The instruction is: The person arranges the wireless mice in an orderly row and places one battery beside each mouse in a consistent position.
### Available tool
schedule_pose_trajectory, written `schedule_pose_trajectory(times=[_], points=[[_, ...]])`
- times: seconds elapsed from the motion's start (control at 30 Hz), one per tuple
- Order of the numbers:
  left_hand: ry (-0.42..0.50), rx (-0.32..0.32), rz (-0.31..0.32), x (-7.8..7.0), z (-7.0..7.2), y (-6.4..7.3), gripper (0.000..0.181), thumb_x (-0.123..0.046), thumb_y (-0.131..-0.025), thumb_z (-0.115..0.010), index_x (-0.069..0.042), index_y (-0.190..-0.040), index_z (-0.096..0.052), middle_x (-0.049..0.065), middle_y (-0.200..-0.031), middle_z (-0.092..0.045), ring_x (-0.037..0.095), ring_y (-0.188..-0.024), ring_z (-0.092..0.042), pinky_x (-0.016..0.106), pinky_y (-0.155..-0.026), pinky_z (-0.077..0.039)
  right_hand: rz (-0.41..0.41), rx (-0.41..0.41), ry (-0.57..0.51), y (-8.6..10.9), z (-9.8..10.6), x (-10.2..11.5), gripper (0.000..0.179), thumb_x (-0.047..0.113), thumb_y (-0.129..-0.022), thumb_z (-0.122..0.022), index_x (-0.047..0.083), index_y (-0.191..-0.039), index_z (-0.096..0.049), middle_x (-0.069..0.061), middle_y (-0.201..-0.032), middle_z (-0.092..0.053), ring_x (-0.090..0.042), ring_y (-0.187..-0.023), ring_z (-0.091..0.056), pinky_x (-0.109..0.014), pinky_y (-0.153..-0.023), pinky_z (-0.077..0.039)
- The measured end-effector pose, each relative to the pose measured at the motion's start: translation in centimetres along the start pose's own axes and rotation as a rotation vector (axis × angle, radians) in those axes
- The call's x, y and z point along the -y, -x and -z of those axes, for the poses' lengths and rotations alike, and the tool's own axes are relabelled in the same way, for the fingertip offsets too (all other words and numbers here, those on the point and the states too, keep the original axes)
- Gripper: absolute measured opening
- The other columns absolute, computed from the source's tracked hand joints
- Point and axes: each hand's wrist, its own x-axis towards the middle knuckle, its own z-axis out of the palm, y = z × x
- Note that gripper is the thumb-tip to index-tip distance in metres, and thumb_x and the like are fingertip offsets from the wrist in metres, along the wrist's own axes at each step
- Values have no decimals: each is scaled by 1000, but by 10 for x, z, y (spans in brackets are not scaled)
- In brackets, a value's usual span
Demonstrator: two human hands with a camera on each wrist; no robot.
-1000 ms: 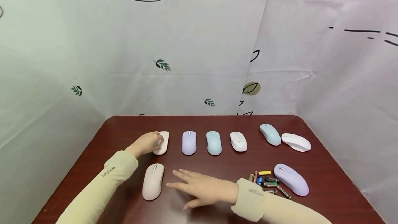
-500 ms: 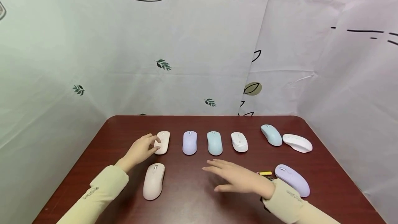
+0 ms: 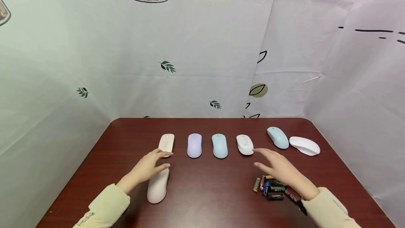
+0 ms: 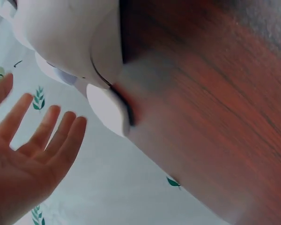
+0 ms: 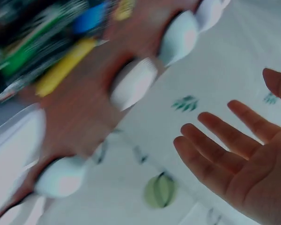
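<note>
Backdrop: pale printed cloth [image 3: 202,45], leaf sprigs, hung behind the table

Table: red-brown wood-grain tabletop [image 3: 202,200], bearing all items below

Left hand [image 3: 143,166]: fingers extended and parted, holding nothing; held above the large beige mouse, fingertips near the slim beige mouse; contact with either cannot be told

Right hand [image 3: 283,168]: fingers extended, thumb apart, nothing held; reaches over the battery pile, fingertips just beside the white mouse, touching or not unclear

Large beige mouse [image 3: 157,189]: near left, front end hidden by the left hand

Row of four, left to right: slim beige mouse [image 3: 167,141], lower end partly covered by fingers; lilac mouse [image 3: 194,146]; pale blue mouse [image 3: 219,146]; white mouse [image 3: 244,145]

Far right pair: second pale blue mouse [image 3: 278,138], tilted out of line; curved white mouse [image 3: 305,146], lying aslant beside it

AA-type batteries [image 3: 276,188]: mixed colours, loose pile below the right hand

Step in hand, by judgement: setting out mice, seemingly between grips, four aligned, others not

Next move, by judgement: calls for a hand to lower, narrow its fingers and take one of the unaligned mice, clear of the batteries
</note>
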Motion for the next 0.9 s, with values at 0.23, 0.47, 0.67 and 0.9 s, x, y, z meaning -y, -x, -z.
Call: schedule_pose_trajectory(times=[0.23, 0.47, 0.67, 0.9], points=[[59, 256, -28, -7, 5, 20, 80, -34, -71, -80, 3, -134, -48, 33, -132, -45, 54, -119, -43, 63, -92, -38, 65, 96, 36, 25, 8, -53, 39, 19, -85, -68, 5, -120, -60, -12, -119, -62, -35, -109, -58, -50, -86, -46], [20, 294, -62, -9, 3, 28, 87, -29, -58, -87, 5, -129, -51, 36, -133, -44, 58, -120, -41, 65, -93, -36, 125, 287, -35, 45, 14, -89, 43, 13, -76, -72, 10, -117, -59, -28, -121, -52, -49, -107, -50, -52, -76, -46], [-54, 277, -50, -9, -2, 28, 87, -29, -54, -89, 6, -125, -54, 29, -127, -51, 48, -111, -52, 58, -86, -44, 82, 424, -129, 49, 9, -97, 51, 7, -71, -72, 13, -120, -57, -35, -125, -44, -57, -109, -44, -45, -73, -45], [-93, 282, -7, -12, -6, 27, 86, -27, -50, -90, 7, -122, -57, 28, -125, -54, 47, -107, -56, 57, -85, -46, 62, 464, -90, 51, 3, -100, 50, 2, -68, -70, 8, -116, -59, -27, -120, -50, -39, -100, -51, -32, -69, -42]])
